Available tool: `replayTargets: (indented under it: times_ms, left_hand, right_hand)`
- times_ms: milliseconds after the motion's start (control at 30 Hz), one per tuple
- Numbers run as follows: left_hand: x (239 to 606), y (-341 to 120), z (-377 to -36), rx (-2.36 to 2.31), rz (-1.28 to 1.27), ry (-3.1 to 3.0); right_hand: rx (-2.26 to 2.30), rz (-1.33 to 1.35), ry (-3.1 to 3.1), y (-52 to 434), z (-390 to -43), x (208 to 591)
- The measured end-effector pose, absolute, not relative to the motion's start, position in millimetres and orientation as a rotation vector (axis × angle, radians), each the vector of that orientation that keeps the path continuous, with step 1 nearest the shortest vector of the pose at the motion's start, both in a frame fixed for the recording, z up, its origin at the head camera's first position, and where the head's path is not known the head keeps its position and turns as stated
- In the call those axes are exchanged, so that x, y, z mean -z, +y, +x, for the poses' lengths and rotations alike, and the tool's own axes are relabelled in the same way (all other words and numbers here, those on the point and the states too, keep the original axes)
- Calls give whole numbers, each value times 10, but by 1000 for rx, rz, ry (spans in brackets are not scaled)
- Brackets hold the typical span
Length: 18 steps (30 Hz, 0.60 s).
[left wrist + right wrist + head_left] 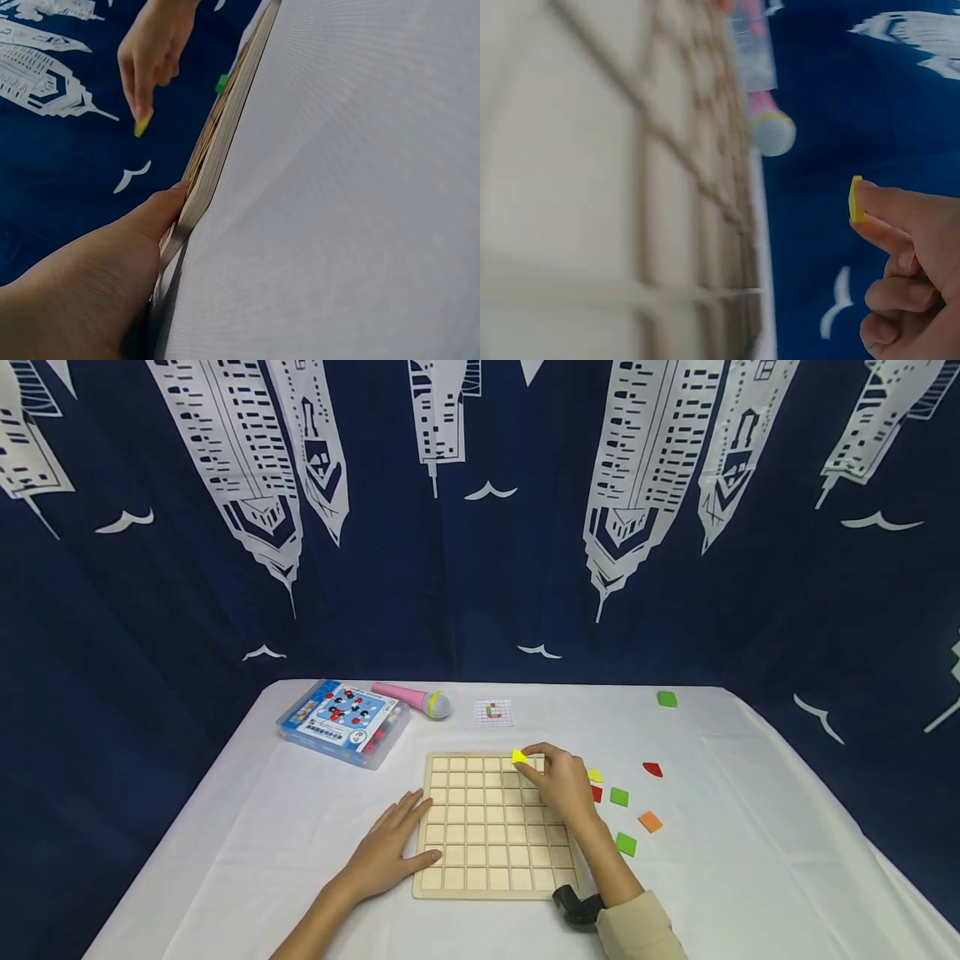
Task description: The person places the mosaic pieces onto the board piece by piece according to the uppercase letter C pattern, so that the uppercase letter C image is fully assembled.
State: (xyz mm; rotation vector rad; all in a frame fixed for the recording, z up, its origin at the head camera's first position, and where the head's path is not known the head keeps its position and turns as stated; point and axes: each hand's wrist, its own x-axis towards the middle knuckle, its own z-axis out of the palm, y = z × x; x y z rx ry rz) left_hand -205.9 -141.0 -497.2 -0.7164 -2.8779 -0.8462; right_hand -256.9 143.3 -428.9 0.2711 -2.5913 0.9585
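Note:
A square wooden grid board point(476, 835) lies on the white table. My left hand point(386, 847) rests at its left edge, fingers spread, with the thumb on the rim. Over the board's far edge, my right hand point(561, 781) pinches a small yellow tile point(518, 757) between thumb and forefinger. In the right wrist view the yellow tile point(856, 199) appears edge-on, raised off the grid. Right of the board, partly behind my right hand and forearm, lie a red tile point(597, 794), a yellow tile point(595, 775) and green tiles point(618, 797).
A red quarter-round tile point(652, 769), an orange tile point(650, 822) and a farther green tile point(667, 698) lie to the right. Behind the board are a pattern card point(493, 712), a pink toy microphone point(412, 697) and a clear plastic case point(345, 722). A dark blue curtain point(450, 568) hangs beyond.

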Motion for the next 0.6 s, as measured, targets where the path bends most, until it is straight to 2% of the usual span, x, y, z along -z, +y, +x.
replayTargets:
  times_ms: [333, 600]
  left_hand:
    - [4972, -1416, -2055, 844, -722, -2866]
    - [4957, -1425, -2048, 848, -720, -2863]
  right_hand:
    - [-938, 180, -2716, 1286, -2642, 4679]
    - [-911, 172, -2727, 1282, -2635, 4664]
